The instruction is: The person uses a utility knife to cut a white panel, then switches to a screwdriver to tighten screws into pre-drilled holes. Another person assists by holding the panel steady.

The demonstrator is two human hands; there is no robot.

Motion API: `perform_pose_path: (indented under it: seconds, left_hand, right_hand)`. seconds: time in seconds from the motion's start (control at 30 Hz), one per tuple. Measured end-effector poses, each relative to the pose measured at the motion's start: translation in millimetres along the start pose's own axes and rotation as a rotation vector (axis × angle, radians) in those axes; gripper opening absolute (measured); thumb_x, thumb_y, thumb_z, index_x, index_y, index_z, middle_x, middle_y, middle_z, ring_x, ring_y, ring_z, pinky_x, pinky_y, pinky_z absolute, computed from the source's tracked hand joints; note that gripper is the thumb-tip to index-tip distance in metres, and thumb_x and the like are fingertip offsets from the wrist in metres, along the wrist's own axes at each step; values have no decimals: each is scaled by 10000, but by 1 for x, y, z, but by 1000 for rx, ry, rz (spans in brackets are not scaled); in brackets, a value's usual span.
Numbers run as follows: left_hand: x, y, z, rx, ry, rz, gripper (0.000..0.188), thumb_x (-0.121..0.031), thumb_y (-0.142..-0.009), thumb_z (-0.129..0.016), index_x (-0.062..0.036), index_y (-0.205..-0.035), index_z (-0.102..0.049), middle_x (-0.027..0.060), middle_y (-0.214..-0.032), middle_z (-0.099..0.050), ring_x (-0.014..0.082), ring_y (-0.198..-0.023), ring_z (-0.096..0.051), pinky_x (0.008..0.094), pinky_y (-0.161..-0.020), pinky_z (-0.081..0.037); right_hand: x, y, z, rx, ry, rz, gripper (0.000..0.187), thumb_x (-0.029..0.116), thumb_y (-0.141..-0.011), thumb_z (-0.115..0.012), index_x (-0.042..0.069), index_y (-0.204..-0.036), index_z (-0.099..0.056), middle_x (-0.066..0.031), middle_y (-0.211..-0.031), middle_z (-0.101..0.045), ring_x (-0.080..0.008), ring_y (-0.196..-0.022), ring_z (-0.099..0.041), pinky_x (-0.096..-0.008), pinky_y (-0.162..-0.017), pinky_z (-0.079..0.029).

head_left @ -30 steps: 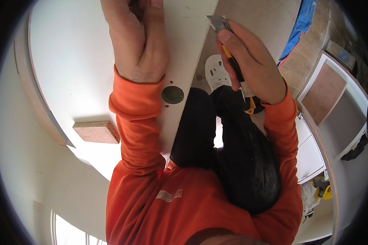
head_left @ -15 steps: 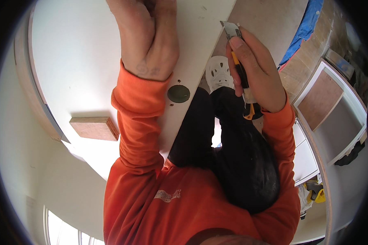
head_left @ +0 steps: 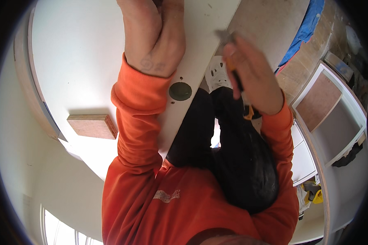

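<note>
Right hand (head_left: 255,75) clamped on utility knife (head_left: 236,79), blade (head_left: 222,35) blurry by right edge of white panel (head_left: 196,53). Left hand (head_left: 157,36): fingers cropped, can't tell.

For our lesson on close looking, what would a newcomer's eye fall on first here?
Probably the orange top, filling the lower middle. Next, the yellow-and-black knife in the right hand, upper right of centre, and the dark round hole in the white panel, beside the left sleeve.

My left arm (head_left: 139,116) stretches ahead, left hand (head_left: 155,34) partly out of view; my right arm (head_left: 277,143) bends, the blurred right hand (head_left: 255,75) curled closed.
</note>
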State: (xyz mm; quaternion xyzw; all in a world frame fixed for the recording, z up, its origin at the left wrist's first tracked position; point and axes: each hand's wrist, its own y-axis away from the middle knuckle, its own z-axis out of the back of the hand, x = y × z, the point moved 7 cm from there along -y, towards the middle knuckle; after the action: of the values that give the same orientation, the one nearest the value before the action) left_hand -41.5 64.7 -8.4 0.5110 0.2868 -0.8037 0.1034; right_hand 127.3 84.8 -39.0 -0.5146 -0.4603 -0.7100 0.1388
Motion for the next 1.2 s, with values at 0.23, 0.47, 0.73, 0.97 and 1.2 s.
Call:
perform_pose_path:
  seconds: [0.23, 0.47, 0.73, 0.97, 1.2]
  left_hand:
    - [-4, 2, 6, -8, 11, 5, 315, 117, -837, -405, 5, -1129, -434, 31, -834, -421, 91, -726, -389, 204, -633, -339]
    - [-17, -1, 0, 136, -361, -121, 231, 101, -771, -533, 16, -963, -627, 113, -893, -544, 211, -829, -497, 293, -754, -428]
    - [-23, 1, 1, 95, -602, -244, 288, 52, -760, -582, -27, -1023, -667, 161, -1127, -596, 297, -1050, -529, 379, -920, -405]
    - [-20, 0, -2, 156, -665, -185, 307, 12, -773, -585, -46, -1063, -667, 153, -1226, -592, 300, -1147, -517, 402, -981, -361]
    - [-21, 0, -4, 136, -692, -212, 326, 14, -769, -572, -63, -1074, -658, 128, -1245, -595, 291, -1168, -511, 396, -972, -345]
  right_hand:
    - [7, 19, 11, -155, -161, -38, 294, 271, -1031, -396, 27, -909, -505, -28, -524, -473, -96, -390, -437, -246, -425, -349]
    - [-3, 1, 8, -160, -200, -9, 284, 266, -1031, -396, 25, -918, -495, -31, -529, -479, -88, -392, -440, -231, -419, -355]
    - [-5, -2, 6, -179, -129, 26, 286, 269, -1034, -394, 22, -927, -492, -34, -529, -483, -94, -387, -450, -238, -415, -356]
    - [1, -1, 4, -211, -70, -4, 295, 275, -1036, -398, 21, -907, -476, -31, -514, -462, -104, -382, -445, -253, -403, -353]
    - [3, -2, 4, -175, -64, -65, 310, 282, -1037, -390, 26, -880, -467, -34, -513, -462, -111, -381, -452, -255, -411, -351]
